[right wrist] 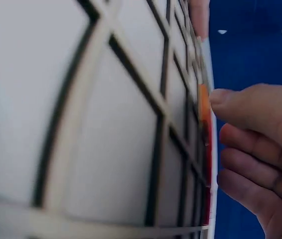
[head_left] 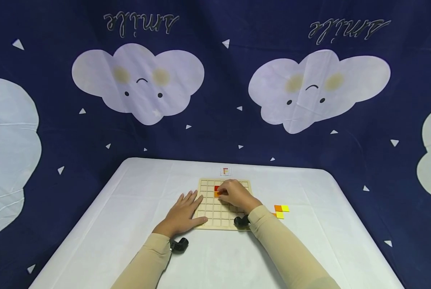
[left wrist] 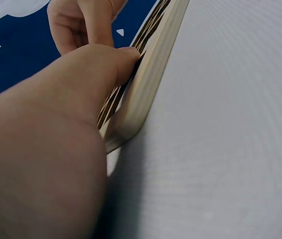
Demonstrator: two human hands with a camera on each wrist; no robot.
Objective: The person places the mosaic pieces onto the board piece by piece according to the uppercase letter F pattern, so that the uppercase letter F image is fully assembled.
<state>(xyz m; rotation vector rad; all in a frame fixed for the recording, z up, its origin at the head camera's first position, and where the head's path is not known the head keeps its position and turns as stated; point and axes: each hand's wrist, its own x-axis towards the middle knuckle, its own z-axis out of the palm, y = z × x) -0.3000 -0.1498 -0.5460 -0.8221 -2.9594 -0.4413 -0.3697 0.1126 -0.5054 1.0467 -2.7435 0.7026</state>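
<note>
A wooden grid board [head_left: 224,216] lies in the middle of the white table [head_left: 129,208]. My left hand [head_left: 187,208] lies flat beside the board's left edge, fingers straight, and in the left wrist view its thumb [left wrist: 116,64] presses against the board's rim [left wrist: 148,84]. My right hand [head_left: 225,193] is curled over the board's upper cells, next to a red tile [head_left: 216,188]. It holds an orange tile [head_left: 217,194] just below the red one. In the right wrist view the thumb [right wrist: 240,107] touches the orange tile [right wrist: 204,107] above the red tile [right wrist: 209,159].
Three loose tiles lie right of the board: an orange one [head_left: 278,208] and two yellow ones [head_left: 285,208] [head_left: 279,215]. A small pattern card [head_left: 225,171] sits beyond the board's far edge. A dark blue cloud-print cloth [head_left: 215,100] hangs behind the table.
</note>
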